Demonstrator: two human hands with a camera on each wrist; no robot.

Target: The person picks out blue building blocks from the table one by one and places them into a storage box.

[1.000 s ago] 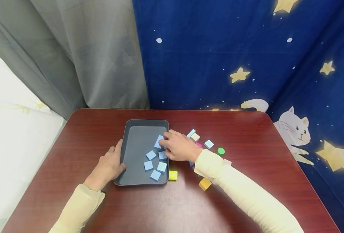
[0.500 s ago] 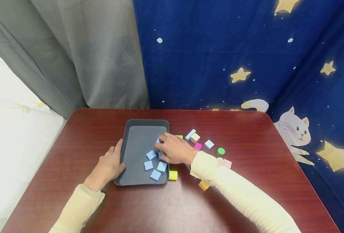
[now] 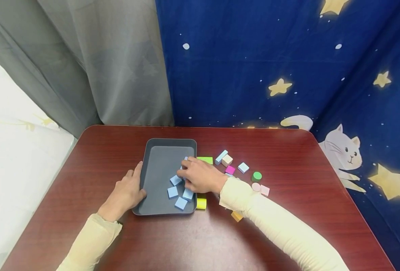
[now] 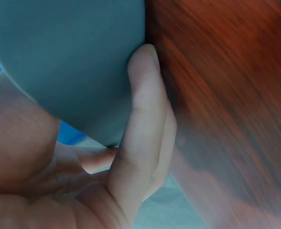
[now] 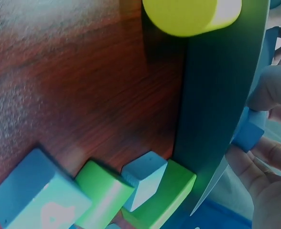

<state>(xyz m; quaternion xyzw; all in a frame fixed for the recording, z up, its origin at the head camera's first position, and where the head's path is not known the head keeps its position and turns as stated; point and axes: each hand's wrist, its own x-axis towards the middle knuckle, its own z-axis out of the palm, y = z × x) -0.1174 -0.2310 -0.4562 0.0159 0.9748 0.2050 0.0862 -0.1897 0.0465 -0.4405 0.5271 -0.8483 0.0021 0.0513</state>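
Observation:
A dark grey tray point(image 3: 164, 154) lies on the red-brown table with several light blue blocks point(image 3: 173, 192) in its right half. At its left wall, my left hand point(image 3: 127, 188) grips the side, thumb over the rim and fingers along the outside wall point(image 4: 97, 71). My right hand point(image 3: 203, 175) reaches across the right rim into the tray. In the right wrist view, its thumb and fingers pinch a blue block point(image 5: 249, 136) just past the tray wall. From the head view this hand covers part of the blue group.
Against the tray's right side are a yellow cylinder point(image 3: 201, 204) and a lime block point(image 3: 205, 160). Farther right lie a beige block point(image 3: 226, 160), a magenta block point(image 3: 230, 170), a green cylinder point(image 3: 256, 176), pink pieces point(image 3: 264, 190) and an orange block point(image 3: 237, 215). Curtains hang behind the table.
My right hand has shifted a little left and toward me over the blue blocks, uncovering the lime block beside the tray. The left hand and the tray have stayed in place.

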